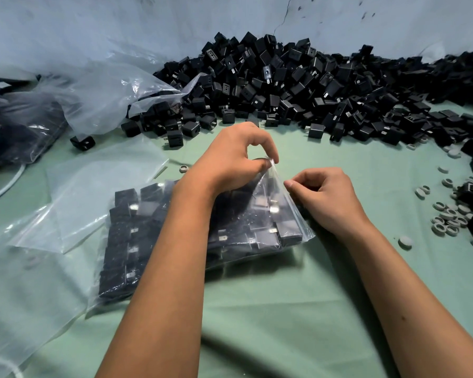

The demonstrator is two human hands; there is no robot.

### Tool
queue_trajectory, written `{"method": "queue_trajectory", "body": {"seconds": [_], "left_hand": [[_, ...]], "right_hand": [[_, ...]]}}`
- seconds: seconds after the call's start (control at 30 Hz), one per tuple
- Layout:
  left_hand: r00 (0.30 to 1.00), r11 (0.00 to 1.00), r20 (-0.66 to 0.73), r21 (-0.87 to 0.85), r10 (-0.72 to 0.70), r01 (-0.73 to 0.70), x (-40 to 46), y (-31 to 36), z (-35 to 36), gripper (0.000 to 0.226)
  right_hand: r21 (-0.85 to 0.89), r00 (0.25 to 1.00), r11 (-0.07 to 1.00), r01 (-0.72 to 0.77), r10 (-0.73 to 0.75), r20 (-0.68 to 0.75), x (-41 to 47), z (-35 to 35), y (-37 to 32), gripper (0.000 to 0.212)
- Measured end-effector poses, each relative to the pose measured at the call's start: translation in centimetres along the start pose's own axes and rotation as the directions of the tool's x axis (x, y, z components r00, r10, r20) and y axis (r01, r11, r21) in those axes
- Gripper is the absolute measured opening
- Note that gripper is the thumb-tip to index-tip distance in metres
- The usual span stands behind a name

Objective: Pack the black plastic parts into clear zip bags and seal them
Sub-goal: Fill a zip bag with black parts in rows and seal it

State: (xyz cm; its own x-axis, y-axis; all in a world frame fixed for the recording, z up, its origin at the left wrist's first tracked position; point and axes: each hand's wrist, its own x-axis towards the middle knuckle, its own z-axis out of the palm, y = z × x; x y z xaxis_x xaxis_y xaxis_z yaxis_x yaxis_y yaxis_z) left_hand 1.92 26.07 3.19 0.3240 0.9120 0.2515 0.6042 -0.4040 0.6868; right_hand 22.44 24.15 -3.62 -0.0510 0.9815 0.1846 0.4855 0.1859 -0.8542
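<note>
Sealing step: filled zip bag [202, 236] of black parts lies mid-desk [284, 309], left hand [230, 162] pinching its mouth corner at 12 o'clock, right hand [328, 197] pinching the strip at 3 o'clock; next, probably press along the zip.

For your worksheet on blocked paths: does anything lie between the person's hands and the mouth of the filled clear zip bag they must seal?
Nothing visible does. The left hand already pinches the top edge of the clear zip bag of black plastic parts, and the right hand grips the same edge lower down.
</note>
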Motion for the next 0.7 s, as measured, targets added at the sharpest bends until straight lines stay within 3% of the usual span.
{"method": "queue_trajectory", "body": {"seconds": [0.23,0.47,0.6,0.7], "left_hand": [[0.999,1.0,0.042,-0.015,0.008,-0.007,0.1,0.4,0.4,0.023],[0.999,1.0,0.041,-0.019,0.002,-0.001,0.2,0.0,0.3,0.023],[0.999,1.0,0.049,-0.019,-0.001,0.002,0.2,-0.1,0.3,0.023],[0.999,1.0,0.049,-0.014,-0.002,0.002,0.2,-0.2,0.4,0.023]], "right_hand": [[-0.036,0.996,0.996,0.08,-0.079,0.031,-0.4,0.5,-0.6,0.009],[-0.02,0.99,1.0,0.016,-0.019,-0.143,0.1,0.7,-0.5,0.006],[-0.357,0.931,0.927,-0.111,-0.029,-0.364,3.5,0.2,0.5,0.016],[-0.603,0.958,0.791,-0.103,-0.084,-0.274,7.7,-0.7,1.4,0.04]]}}
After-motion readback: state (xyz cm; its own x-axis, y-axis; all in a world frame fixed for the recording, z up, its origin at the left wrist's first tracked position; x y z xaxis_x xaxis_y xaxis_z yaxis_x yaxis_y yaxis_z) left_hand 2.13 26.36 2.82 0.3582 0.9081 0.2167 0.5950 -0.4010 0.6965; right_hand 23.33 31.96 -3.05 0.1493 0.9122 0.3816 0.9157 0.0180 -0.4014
